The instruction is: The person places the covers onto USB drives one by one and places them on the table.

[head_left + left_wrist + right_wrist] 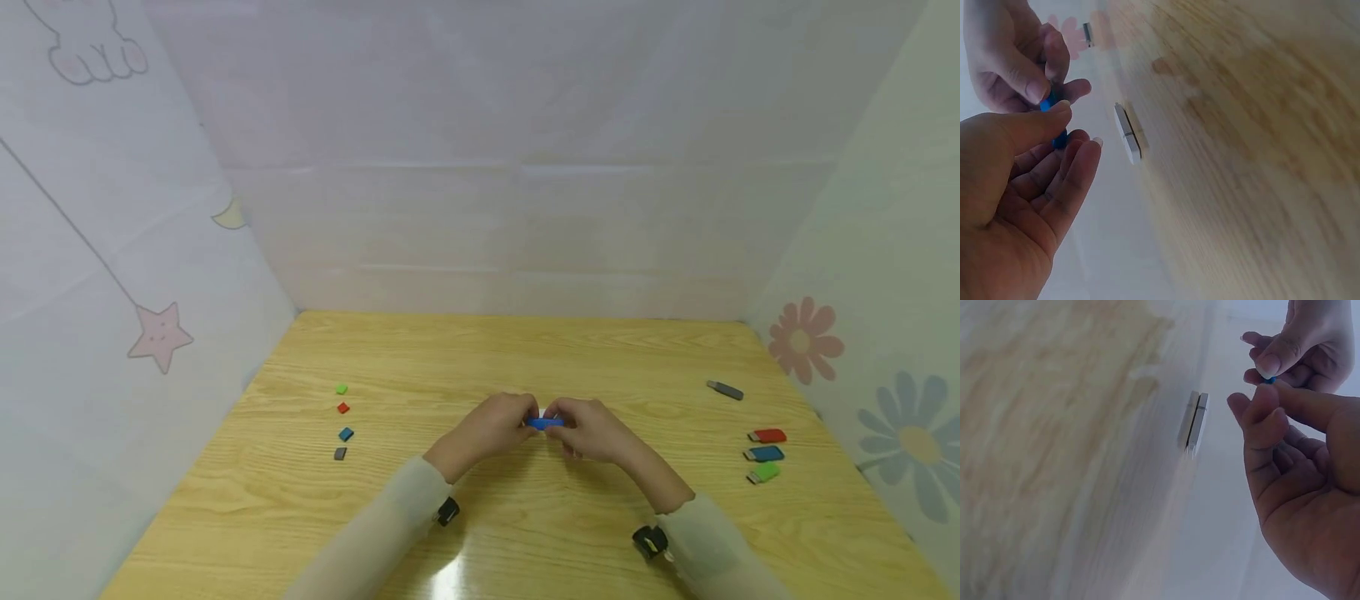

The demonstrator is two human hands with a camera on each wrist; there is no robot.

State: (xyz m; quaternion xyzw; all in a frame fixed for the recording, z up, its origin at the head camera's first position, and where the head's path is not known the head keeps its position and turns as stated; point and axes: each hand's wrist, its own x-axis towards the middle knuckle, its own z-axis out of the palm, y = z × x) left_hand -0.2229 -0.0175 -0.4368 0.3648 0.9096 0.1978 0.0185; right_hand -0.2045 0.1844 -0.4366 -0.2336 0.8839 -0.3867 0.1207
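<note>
Out over the middle of the table, my left hand (497,422) and right hand (594,429) meet at a small blue stick (545,423) that looks like a USB flash drive. Thumb and fingers of each hand pinch one end of it. The left wrist view shows the blue stick (1054,119) partly hidden by the fingertips; in the right wrist view only a speck of blue (1269,380) shows. Just beyond the hands a slim white stick (1127,133) with a seam across it lies on the table.
On the right lie USB flash drives with bare plugs: grey (726,390), red (768,436), blue (765,453) and green (764,473). On the left is a column of small caps: green (342,389), red (343,407), blue (346,434), grey (341,454). Cloth walls border the table.
</note>
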